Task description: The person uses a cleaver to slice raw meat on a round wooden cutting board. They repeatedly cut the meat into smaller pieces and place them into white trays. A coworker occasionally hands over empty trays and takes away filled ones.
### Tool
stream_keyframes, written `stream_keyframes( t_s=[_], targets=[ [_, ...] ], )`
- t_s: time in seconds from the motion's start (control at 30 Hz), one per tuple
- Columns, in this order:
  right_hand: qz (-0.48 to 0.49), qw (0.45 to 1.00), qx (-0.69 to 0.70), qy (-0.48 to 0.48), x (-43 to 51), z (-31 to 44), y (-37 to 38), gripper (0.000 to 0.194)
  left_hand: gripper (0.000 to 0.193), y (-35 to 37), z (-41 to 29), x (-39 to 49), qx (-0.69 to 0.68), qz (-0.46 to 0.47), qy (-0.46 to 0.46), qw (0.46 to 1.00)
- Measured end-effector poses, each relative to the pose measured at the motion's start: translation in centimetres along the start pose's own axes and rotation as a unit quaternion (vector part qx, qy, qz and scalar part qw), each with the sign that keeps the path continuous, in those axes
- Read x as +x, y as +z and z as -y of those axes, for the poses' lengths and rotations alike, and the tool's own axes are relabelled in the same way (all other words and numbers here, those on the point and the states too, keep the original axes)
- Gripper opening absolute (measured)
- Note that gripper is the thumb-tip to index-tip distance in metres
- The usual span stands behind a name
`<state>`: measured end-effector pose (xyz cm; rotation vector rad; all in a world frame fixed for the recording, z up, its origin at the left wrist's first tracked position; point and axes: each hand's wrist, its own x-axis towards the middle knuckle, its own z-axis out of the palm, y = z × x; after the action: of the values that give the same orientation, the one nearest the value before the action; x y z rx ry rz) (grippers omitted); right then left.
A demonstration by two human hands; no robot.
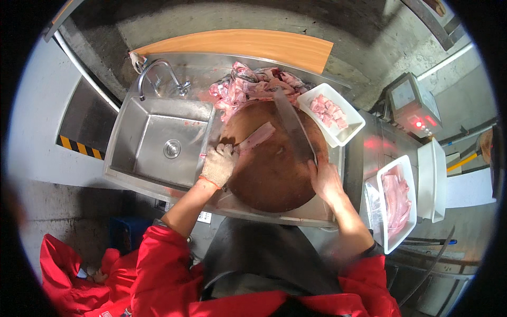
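On a round wooden chopping block (269, 178) lies a narrow pale strip of raw fish or meat (258, 136). My left hand (218, 162), in a knitted work glove, grips the strip's near end at the block's left edge. In my bare right hand (326, 180) is the handle of a large, long-bladed knife (295, 126). Its blade is tilted across the block, right of the strip and apart from it, the tip towards the back. Behind the block is a heap of raw fish parts (253, 85). A white tub (352, 128) of cut chunks (328, 112) overlaps the block's back right edge.
Left of the block are a steel sink (158, 130) and a curved tap (158, 63). At right stand a scale (414, 103) with red lights, a white tub (412, 222) holding fillets (396, 202), and another white tub (431, 182). Another person's red sleeve (71, 273) shows at lower left.
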<state>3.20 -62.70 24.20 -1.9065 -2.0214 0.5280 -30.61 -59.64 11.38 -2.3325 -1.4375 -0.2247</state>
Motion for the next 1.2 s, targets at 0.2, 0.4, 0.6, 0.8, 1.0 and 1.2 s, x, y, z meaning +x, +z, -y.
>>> stream_keyframes(
  t_s=[0.2,0.4,0.6,0.8,1.0,1.2],
  targets=[
    [-0.199,0.966,-0.049,-0.158,3.9,2.1,5.3,0.038,0.031,-0.7,-0.6,0.5,-0.028,0.067,-0.045,0.996],
    [0.060,0.993,-0.091,-0.038,6.0,0.4,6.9,0.040,0.032,-1.1,-1.5,0.2,-0.108,0.093,-0.139,0.980],
    [-0.036,0.994,-0.079,-0.068,4.5,3.1,6.2,0.042,0.033,0.0,-1.2,-0.3,-0.166,0.135,-0.157,0.964],
    [0.018,0.995,-0.101,-0.011,4.7,3.4,8.6,0.039,0.048,0.3,-1.1,-1.9,-0.129,0.112,-0.080,0.982],
    [0.089,0.990,-0.105,-0.018,3.0,4.3,9.1,0.040,0.054,-1.0,-0.7,-2.5,-0.184,0.121,-0.095,0.971],
    [0.116,0.991,-0.063,-0.023,2.0,6.2,8.9,0.047,0.052,-2.4,0.2,-4.2,-0.322,0.141,-0.248,0.903]
  ],
)
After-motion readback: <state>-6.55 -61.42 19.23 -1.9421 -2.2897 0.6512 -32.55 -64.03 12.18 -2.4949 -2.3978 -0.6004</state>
